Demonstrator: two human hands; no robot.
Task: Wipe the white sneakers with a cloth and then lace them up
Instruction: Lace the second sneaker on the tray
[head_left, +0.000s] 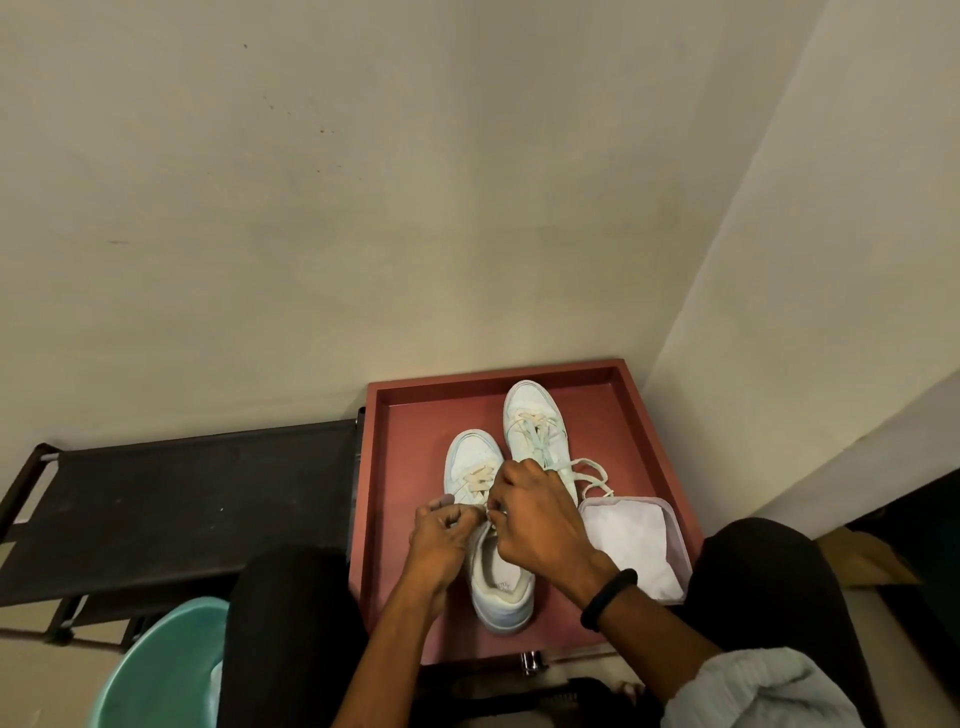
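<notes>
Both hands pinch lace ends: left hand (436, 538), right hand (540, 525), meeting over the near sneaker (493, 571), toe pointing away from them.

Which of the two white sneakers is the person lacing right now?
The nearer sneaker: left hand and right hand pinch its lace. The farther sneaker lies beyond them, its loose lace ends trailing on the tray.

Tray (641, 415) sat by wall (363, 208), rack (182, 493) just L, basin (161, 670) before rack. In tray: near sneaker (501, 590) centre, L hand (439, 538) & R hand (537, 514) on its lace (479, 480); far sneaker (530, 410) behind-R of it; tub (615, 501) w/ cloth (631, 543) inside, R.
</notes>
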